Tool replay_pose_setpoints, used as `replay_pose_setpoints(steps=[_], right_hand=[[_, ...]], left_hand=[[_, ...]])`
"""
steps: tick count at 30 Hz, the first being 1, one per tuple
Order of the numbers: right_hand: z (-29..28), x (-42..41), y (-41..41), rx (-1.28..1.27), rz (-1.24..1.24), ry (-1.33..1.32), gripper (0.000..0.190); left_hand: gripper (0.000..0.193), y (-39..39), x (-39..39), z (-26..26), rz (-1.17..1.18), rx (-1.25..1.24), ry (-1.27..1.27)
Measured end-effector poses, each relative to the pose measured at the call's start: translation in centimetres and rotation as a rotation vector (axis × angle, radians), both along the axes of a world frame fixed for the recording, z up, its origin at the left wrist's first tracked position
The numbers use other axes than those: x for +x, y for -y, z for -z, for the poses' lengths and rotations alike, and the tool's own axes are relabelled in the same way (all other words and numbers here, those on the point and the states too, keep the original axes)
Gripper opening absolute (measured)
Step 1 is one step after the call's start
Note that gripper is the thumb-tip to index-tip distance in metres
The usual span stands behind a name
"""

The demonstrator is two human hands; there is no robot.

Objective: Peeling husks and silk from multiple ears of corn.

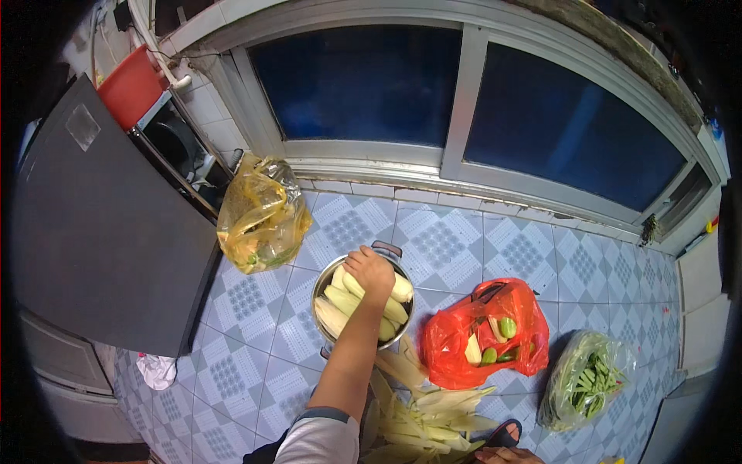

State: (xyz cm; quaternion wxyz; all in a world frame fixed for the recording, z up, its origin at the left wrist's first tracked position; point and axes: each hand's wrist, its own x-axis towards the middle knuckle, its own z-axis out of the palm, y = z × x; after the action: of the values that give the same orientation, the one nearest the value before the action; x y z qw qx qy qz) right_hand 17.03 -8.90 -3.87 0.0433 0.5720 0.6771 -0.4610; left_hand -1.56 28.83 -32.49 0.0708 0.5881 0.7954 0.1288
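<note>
A round metal pot (316, 282) on the tiled floor holds several pale ears of corn (342, 300), some with thin husk on them. My left hand (371, 270) reaches over the pot and rests on the ears near its far side; its palm side is hidden, so its hold cannot be told. At the bottom edge lies my right hand (509, 456), only partly in view, near a sandalled foot (512, 431). Loose corn husks (429, 417) are heaped on the floor between the pot and that hand.
A red plastic bag (449, 348) with green vegetables stands right of the pot. Farther right is a clear bag of green beans (594, 380). A yellow plastic bag (261, 214) stands at the left, beside a grey cabinet-like appliance (110, 226). Sliding windows (452, 104) line the far wall.
</note>
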Motion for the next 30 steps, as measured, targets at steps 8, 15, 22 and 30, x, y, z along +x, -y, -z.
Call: replay_pose_setpoints(steps=[8, 15, 22, 30], right_hand=[[-0.8, -0.3, -0.4, 0.082, 0.013, -0.049, 0.048], [-1.5, -0.3, -0.9, 0.194, 0.008, -0.074, 0.046], [-2.7, -1.1, -2.1, 0.083, 0.064, 0.081, 0.047], [0.6, 0.5, -0.2, 0.449, 0.112, -0.001, 0.022]], left_hand=[[0.051, 0.8, 0.7, 0.1, 0.029, -0.181, -0.055], [0.057, 2.8, 2.6, 0.7, -0.028, 0.111, -0.075], [0.053, 4.2, 2.1, 0.1, 0.024, 0.065, -0.086], [0.012, 5.7, -1.1, -11.9, 0.586, -0.049, 0.158]])
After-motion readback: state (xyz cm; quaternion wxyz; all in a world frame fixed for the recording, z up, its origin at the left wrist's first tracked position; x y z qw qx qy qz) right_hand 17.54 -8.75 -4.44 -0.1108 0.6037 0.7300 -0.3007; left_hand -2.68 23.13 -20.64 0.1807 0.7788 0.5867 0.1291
